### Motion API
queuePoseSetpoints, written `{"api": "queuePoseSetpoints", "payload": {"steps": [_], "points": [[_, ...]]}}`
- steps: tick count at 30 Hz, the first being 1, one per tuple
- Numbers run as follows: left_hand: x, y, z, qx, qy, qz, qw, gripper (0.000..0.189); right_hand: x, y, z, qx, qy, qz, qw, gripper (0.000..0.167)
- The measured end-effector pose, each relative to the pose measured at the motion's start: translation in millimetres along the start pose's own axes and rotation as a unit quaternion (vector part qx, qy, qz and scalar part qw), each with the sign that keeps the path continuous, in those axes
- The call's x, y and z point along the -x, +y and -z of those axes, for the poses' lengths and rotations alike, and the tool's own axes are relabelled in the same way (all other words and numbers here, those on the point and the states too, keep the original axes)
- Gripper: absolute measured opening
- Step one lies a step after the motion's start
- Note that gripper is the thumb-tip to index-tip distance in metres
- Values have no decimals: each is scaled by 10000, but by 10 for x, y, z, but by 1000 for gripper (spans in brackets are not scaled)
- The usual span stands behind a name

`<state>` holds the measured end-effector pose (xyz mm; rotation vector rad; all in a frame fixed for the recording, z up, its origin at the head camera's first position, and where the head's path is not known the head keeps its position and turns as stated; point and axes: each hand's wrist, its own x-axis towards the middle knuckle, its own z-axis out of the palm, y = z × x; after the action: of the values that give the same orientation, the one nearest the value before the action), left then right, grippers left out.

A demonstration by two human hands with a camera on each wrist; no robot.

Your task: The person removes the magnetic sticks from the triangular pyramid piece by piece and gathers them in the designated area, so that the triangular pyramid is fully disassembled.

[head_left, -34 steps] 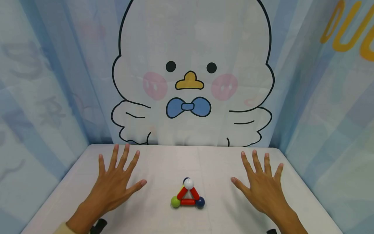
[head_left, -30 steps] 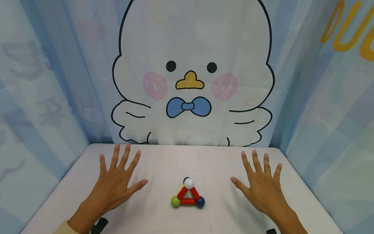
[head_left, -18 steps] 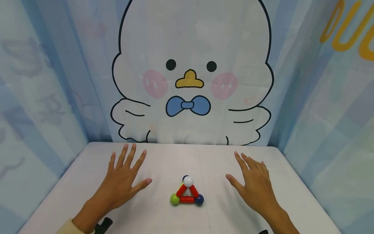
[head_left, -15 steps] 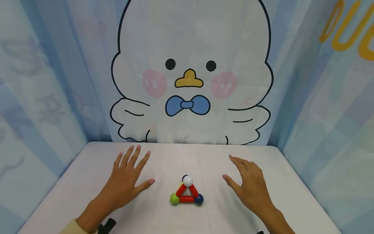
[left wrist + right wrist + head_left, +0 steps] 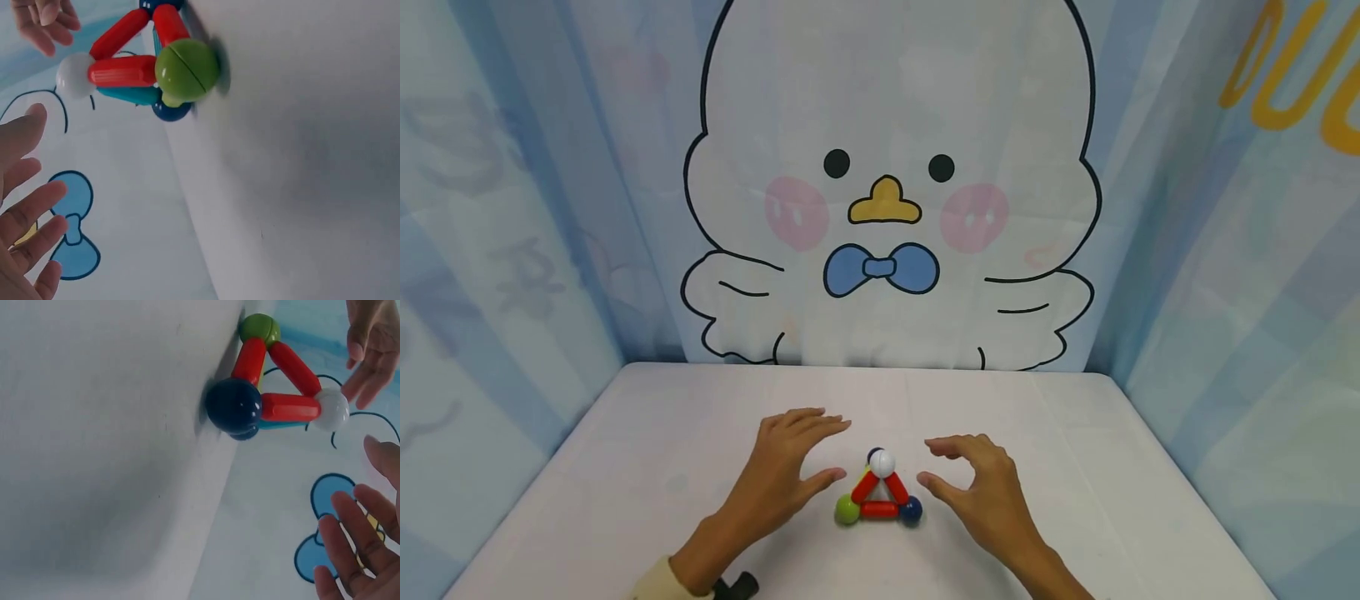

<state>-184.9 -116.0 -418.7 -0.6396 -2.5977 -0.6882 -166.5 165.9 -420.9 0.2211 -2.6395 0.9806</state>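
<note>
A small pyramid of magnetic rods and balls (image 5: 880,510) stands on the white table. Its near face has red rods (image 5: 290,407), a white ball (image 5: 882,463) on top, a green ball (image 5: 187,70) at the left corner and a dark blue ball (image 5: 234,405) at the right. Another dark blue ball and a teal rod (image 5: 130,95) show behind. My left hand (image 5: 784,467) is just left of the pyramid, thumb and fingers apart. On the other side my right hand (image 5: 981,487) faces it, fingers bent a little with a gap to the thumb. Neither hand holds anything.
The white table (image 5: 700,433) reaches back to a curtain (image 5: 887,100) printed with a cartoon duck wearing a blue bow tie. Further curtains flank the table on both sides. A black strap piece (image 5: 737,586) sits at the left wrist by a cream sleeve.
Both hands have moved inward from the table's sides to either side of the pyramid. Their spread fingers have drawn together and bent slightly. The pyramid has stayed in place.
</note>
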Motion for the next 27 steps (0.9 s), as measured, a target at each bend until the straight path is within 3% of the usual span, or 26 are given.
{"api": "queuePoseSetpoints", "payload": {"steps": [7, 14, 27], "points": [[-55, 129, -177, 697, -116, 140, 9974, 59, 12, -30, -143, -416, -204, -139, 9988, 35], [-93, 174, -315, 1220, -231, 31, 9923, 52, -1, 10, -266, -966, -290, -106, 9948, 29], [-134, 184, -436, 1196, -623, -26, 9909, 48, -34, 21, -409, -1041, -449, -58, 9935, 25]]}}
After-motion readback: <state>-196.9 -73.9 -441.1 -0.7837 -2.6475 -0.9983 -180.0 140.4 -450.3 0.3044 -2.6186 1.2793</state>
